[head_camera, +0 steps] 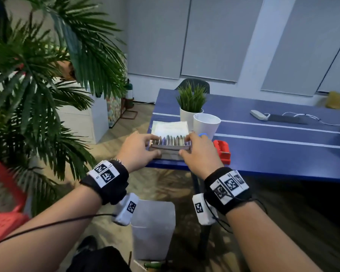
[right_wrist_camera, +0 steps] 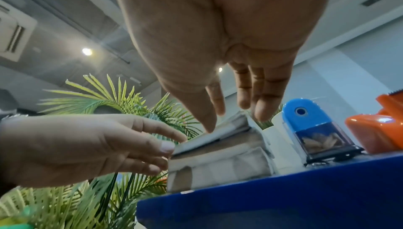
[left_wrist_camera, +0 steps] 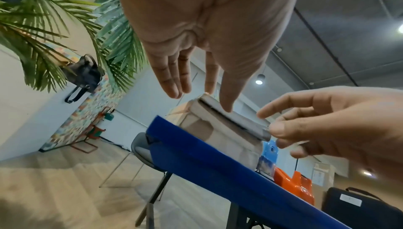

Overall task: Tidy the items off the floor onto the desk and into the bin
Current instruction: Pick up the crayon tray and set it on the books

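A thin silvery book (head_camera: 170, 143) lies on top of a small stack of books (head_camera: 168, 155) at the near left corner of the blue desk (head_camera: 263, 154). My left hand (head_camera: 155, 145) touches the book's left end, thumb on the front edge. My right hand (head_camera: 185, 145) touches its right end the same way. In the left wrist view the left hand (left_wrist_camera: 202, 100) has straight fingers over the book (left_wrist_camera: 235, 120). The right wrist view shows the right hand (right_wrist_camera: 234, 122) with straight fingers and its thumb tip on the book (right_wrist_camera: 218, 136). A white bin (head_camera: 153, 228) stands on the floor below.
A white cup (head_camera: 206, 122), a small potted plant (head_camera: 190, 107), a blue sharpener (right_wrist_camera: 305, 120) and a red tape dispenser (head_camera: 222, 152) crowd the desk corner. A big palm (head_camera: 37, 85) fills the left. A pencil (head_camera: 130, 258) lies on the floor by the bin.
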`<state>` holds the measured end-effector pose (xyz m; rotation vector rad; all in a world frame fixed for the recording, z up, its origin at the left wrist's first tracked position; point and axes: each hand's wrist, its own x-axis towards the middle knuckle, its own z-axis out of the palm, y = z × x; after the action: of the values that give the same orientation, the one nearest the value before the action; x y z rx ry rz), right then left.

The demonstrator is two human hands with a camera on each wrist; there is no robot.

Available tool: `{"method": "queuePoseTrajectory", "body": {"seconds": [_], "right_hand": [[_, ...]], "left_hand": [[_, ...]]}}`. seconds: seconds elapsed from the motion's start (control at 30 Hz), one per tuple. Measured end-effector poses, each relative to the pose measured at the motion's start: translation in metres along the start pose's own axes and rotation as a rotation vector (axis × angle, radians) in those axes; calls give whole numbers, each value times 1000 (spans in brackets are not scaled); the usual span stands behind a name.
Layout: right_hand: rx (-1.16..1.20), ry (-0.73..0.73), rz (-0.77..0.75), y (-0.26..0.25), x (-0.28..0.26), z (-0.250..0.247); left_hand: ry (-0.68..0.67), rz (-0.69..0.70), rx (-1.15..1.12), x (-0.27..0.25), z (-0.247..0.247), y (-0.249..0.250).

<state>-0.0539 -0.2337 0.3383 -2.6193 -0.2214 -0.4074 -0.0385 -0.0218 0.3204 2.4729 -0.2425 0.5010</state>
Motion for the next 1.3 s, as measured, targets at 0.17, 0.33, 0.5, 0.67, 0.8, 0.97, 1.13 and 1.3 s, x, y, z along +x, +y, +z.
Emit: {"method": "queuePoseTrajectory", "body": {"seconds": [0.17, 0.33, 0.5, 0.67, 0.8, 0.97, 1.13, 1.3], "right_hand": [[-111, 24, -67, 0, -1, 15], [-177, 68, -42, -3, 9, 12], [-170, 16, -63, -8, 13, 15], [-153, 26, -80, -7, 16, 22], [-146, 26, -88, -3, 18, 24], [-84, 63, -95, 2, 10, 32], [-38, 77, -122, 4, 6, 32], [28, 76, -127, 9, 1, 30]], "left_hand": [[-10, -31, -64, 5, 4, -7], [71, -85, -95, 8, 5, -9], [106, -80, -70, 12, 7, -12], [132, -89, -59, 14, 12, -16], [131, -97, -60, 15, 12, -14], [92, -100, 15, 16, 8, -10], [61, -72, 187, 13, 4, -1], [27, -10, 316, 7, 3, 10]]}}
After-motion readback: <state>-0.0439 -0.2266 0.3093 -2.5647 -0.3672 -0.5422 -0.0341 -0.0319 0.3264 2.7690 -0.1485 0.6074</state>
